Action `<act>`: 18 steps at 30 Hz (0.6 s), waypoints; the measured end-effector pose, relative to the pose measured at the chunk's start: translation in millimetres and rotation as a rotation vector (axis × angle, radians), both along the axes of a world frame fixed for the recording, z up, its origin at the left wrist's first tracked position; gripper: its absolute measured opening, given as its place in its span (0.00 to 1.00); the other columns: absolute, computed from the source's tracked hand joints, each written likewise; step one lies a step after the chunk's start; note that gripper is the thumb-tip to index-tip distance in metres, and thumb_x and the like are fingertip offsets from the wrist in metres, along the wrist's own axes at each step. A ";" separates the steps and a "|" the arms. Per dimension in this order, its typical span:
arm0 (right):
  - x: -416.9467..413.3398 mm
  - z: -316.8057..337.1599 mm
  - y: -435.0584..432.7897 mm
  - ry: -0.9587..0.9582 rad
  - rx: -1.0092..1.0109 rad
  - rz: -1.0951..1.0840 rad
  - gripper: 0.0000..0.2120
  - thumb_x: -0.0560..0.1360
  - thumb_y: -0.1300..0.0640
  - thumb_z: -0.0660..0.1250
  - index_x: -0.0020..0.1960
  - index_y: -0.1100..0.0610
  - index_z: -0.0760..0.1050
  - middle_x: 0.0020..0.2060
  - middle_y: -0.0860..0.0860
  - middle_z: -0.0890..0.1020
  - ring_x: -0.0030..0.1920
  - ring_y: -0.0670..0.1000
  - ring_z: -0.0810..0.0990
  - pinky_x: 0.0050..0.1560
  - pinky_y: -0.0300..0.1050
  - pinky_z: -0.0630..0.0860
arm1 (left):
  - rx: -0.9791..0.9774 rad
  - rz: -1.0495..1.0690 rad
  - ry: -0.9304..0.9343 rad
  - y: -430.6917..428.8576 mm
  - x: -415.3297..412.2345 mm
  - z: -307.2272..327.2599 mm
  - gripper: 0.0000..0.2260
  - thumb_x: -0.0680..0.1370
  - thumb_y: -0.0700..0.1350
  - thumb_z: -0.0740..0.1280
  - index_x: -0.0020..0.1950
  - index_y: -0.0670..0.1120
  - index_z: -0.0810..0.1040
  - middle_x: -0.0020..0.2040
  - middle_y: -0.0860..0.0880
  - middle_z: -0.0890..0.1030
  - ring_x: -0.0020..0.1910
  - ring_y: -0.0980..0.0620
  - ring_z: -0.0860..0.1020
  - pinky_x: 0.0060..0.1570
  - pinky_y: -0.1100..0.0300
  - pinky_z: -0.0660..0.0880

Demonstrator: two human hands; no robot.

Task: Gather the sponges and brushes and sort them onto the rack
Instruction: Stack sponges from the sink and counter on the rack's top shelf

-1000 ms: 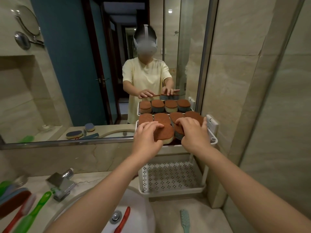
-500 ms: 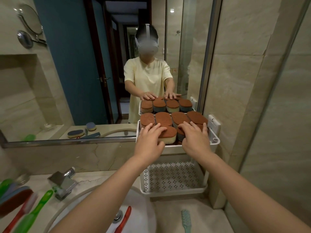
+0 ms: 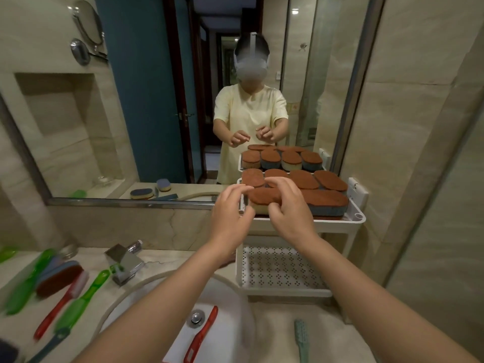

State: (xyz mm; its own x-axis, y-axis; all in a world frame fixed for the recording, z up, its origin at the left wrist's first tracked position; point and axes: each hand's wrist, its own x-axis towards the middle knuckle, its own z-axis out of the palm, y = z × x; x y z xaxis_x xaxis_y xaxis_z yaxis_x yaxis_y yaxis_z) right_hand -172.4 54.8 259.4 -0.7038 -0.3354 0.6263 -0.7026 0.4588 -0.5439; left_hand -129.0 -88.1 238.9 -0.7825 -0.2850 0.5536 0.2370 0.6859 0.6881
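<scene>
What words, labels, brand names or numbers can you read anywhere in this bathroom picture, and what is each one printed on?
None can be read. The sponges, rack, brushes and faucet show no lettering. The small sticker on the glass seen in the mirror is too small to make out.

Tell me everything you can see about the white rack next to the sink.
The white rack looks like plastic and stands upright on the counter against the wall, right of the basin. It has two tiers joined by corner posts. The top tier is packed with oval sponges, brown scouring sides up. The lower tier, perforated with small holes, looks bare. The left hand and right hand hover at its front left corner, apparently holding nothing; whether they touch it is unclear.
</scene>
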 end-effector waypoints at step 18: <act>95.3 -67.4 -183.8 -0.206 0.062 0.467 0.23 0.72 0.64 0.62 0.64 0.48 0.71 0.59 0.42 0.73 0.56 0.40 0.73 0.53 0.37 0.71 | 0.147 0.492 -0.100 -153.2 152.3 -74.5 0.16 0.74 0.42 0.63 0.57 0.58 0.74 0.57 0.60 0.73 0.57 0.62 0.72 0.57 0.60 0.72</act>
State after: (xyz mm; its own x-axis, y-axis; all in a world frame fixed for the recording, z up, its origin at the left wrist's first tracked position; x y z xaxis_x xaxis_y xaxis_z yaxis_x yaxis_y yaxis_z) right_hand -77.1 -129.0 192.0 -0.5767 -0.6757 0.4592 -0.7213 0.1572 -0.6746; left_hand 23.3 -241.4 164.4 -0.5837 -0.7011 0.4096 -0.1608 0.5942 0.7881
